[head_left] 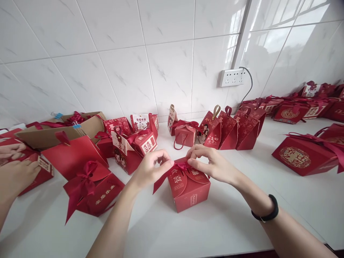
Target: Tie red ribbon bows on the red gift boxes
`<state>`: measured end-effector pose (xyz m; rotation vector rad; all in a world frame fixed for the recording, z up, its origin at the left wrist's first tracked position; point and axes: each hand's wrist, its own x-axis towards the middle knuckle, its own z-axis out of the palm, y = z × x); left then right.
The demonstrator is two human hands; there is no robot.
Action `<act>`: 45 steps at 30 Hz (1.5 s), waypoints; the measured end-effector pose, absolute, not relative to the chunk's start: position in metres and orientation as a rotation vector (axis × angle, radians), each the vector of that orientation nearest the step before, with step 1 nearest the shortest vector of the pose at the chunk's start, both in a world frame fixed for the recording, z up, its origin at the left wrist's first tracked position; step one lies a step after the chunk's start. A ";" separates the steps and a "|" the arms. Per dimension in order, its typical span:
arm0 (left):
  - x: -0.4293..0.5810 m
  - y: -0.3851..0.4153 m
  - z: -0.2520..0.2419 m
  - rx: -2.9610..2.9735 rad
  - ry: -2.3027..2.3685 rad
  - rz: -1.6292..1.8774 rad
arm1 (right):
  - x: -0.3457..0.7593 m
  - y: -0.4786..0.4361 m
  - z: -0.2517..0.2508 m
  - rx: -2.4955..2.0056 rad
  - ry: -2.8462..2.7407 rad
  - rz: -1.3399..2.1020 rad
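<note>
A red gift box (192, 195) with pale printed characters stands on the white table in front of me. Across its top runs a dark red ribbon (161, 181), gathered at the middle of the lid, with one tail hanging over the left side. My left hand (153, 166) pinches the ribbon at the left of the knot, thumb and forefinger together. From the other side, my right hand (208, 161) closes its fingertips on the ribbon just above the lid. The exact shape of the knot is partly hidden by my fingers.
At the left, another person's hands (20, 168) work on a red box. A bow-tied box (99, 197) stands close to my left forearm. Behind are a cardboard tray (64, 130), several upright gift boxes (228, 130) and a wall socket (233, 77). Another ribboned box (301, 156) is at right.
</note>
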<state>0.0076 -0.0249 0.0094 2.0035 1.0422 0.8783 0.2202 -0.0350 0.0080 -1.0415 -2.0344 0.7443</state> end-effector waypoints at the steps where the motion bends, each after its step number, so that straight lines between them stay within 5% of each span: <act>1: 0.008 -0.025 0.010 1.988 1.040 0.868 | 0.220 -0.035 0.008 -1.030 -2.038 0.747; 21: -0.006 -0.024 0.019 1.769 1.014 0.466 | 0.232 -0.031 0.016 -1.200 -1.847 1.217; 45: -0.016 -0.020 0.017 1.685 1.045 0.356 | 0.246 -0.023 0.008 -1.295 -1.985 0.956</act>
